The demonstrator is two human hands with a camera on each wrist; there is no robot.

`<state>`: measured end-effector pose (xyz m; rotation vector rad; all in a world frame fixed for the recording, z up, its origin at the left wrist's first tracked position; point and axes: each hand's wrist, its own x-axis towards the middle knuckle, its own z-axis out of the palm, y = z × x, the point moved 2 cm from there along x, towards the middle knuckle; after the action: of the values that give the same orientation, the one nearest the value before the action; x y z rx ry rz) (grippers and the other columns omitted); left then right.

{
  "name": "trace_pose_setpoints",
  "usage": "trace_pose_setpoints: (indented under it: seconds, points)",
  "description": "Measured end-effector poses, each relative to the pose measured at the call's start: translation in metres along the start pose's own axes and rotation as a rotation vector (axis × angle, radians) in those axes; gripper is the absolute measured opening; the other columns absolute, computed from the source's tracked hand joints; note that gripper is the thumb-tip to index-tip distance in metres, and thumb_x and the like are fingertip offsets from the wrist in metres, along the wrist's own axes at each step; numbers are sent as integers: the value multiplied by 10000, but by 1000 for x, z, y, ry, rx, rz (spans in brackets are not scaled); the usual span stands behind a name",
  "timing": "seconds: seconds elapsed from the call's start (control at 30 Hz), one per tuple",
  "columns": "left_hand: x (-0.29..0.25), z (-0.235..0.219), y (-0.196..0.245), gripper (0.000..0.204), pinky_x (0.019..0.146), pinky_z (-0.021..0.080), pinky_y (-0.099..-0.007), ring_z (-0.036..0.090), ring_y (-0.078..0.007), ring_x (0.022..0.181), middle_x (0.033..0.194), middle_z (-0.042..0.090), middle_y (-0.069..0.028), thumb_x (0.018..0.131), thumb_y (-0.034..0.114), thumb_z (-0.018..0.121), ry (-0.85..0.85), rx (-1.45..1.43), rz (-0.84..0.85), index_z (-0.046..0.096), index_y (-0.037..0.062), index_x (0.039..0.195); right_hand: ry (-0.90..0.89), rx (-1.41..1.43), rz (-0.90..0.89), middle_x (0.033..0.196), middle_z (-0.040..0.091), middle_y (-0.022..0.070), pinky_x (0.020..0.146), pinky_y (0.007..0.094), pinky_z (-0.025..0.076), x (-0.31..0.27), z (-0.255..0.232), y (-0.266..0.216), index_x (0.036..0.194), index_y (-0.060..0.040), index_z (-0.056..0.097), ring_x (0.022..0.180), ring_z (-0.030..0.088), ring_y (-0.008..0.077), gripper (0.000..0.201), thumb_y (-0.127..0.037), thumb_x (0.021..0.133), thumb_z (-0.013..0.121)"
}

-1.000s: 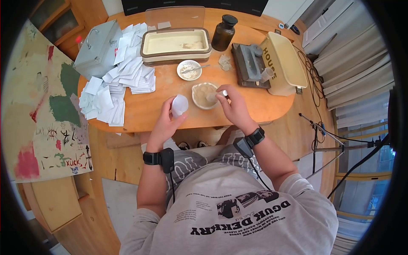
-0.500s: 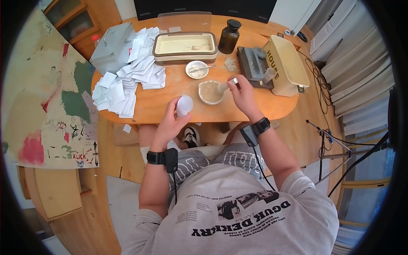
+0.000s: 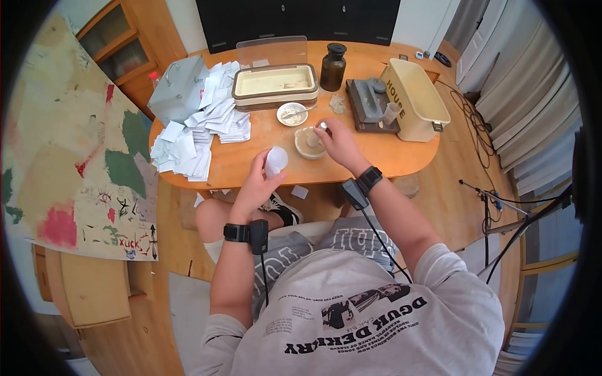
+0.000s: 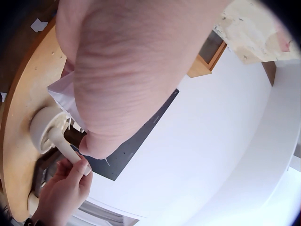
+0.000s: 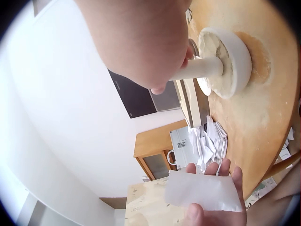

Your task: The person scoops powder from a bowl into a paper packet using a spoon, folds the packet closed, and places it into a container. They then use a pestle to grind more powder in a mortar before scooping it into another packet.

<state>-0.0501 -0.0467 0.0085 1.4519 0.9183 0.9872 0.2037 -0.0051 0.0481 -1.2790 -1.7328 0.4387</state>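
Note:
My left hand (image 3: 258, 187) holds a curved piece of white paper (image 5: 202, 190) between thumb and fingers, just left of the mortar and near the table's front edge. The white mortar (image 5: 241, 63) stands on the table with pale beige powder inside it. My right hand (image 3: 340, 144) grips the upper end of a white pestle (image 5: 203, 68), whose lower end is down in the powder. Behind the mortar sits a small white bowl (image 3: 287, 123) of whitish powder, a spoon (image 3: 296, 113) lying across it.
Many folded white paper packets (image 3: 204, 135) are heaped at the left beside a metal case (image 3: 179, 88). At the back stand a cream rectangular box (image 3: 274, 100) and a dark jar (image 3: 333, 67). A grey device (image 3: 370, 103) and a cream bin (image 3: 417, 94) occupy the right side.
The pestle leaned to the mortar's right side half a second ago and now stands more upright, further in. My left hand keeps hold of the paper. The head view has shifted.

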Motion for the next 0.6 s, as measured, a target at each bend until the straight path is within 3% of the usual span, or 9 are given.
trace_pose_setpoints:
  seconds: [0.17, 0.23, 0.27, 0.37, 0.47, 0.6]
  points:
    - [-10, -9, 14, 632, 1019, 460, -350, 468, -196, 1270, 1373, 460, -109, 923, 127, 699, 22, 6, -19, 366, 32, 1451, 5, -57, -62, 909, 626, 148, 711, 342, 494, 11, 14, 0, 1023, -1, 633, 780, 610, 258, 176, -164, 957, 646]
    - [-9, -15, 17, 624, 1017, 460, -347, 467, -194, 1271, 1371, 462, -111, 923, 123, 697, 32, 20, 9, 371, 31, 1448, 24, 19, 64, 915, 619, 225, 753, 438, 480, 12, 15, -1, 1011, 25, 606, 861, 587, 410, 219, -185, 952, 634]
    - [-8, -18, 16, 621, 1019, 454, -347, 474, -188, 1250, 1352, 477, -100, 923, 112, 691, 35, 24, 3, 368, 44, 1449, 24, 18, 51, 915, 619, 225, 753, 438, 480, 14, 15, 0, 1011, 25, 606, 861, 587, 410, 219, -185, 952, 634]
    - [-6, -22, 6, 619, 1018, 451, -348, 484, -184, 1231, 1335, 493, -90, 924, 106, 687, 29, 56, 6, 364, 54, 1449, 8, -71, -48, 913, 617, 209, 744, 417, 489, 8, 12, -2, 995, 25, 619, 850, 605, 367, 213, -180, 945, 649]
    - [15, -27, 4, 618, 1016, 455, -353, 487, -188, 1236, 1340, 494, -96, 924, 113, 688, 16, 97, 60, 365, 51, 1448, 191, -12, 17, 861, 613, 141, 706, 352, 516, 15, 3, 1, 999, 22, 641, 805, 660, 238, 199, -167, 944, 669]
    - [53, -26, 20, 631, 1017, 458, -360, 494, -198, 1242, 1356, 499, -105, 920, 152, 702, -19, 151, 117, 373, 49, 1450, 254, 233, 201, 869, 672, 108, 673, 285, 563, 53, -10, 7, 997, 47, 641, 734, 719, 184, 212, -164, 982, 632]
